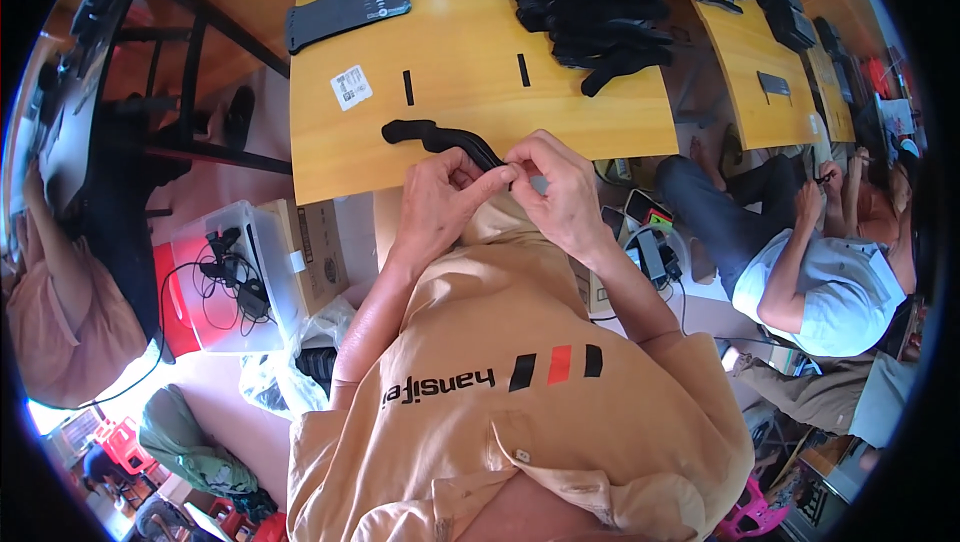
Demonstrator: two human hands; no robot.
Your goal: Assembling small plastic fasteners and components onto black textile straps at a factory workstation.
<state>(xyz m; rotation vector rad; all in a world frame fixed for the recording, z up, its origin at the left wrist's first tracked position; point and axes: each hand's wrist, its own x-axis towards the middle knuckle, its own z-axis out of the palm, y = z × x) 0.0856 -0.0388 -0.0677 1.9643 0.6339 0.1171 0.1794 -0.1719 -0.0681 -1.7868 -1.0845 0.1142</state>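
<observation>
L hand (435, 204) & R hand (562, 187) both pinch the blk fabric pc (440, 137), fingertips closed on it, at the table (335, 157)'s near edge, far end loose, so it'd prob. twist or slip if either grip slackens.

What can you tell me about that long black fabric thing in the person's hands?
The black fabric piece looks soft, narrow and somewhat sock-like, with a rounded far end and lengthwise folds nearer the hands. It slants from upper left to lower right over the front of the wooden table; whether its free end rests there is unclear. The left hand grips it, and the right hand pinches at its near end, which the fingers mostly hide.
</observation>
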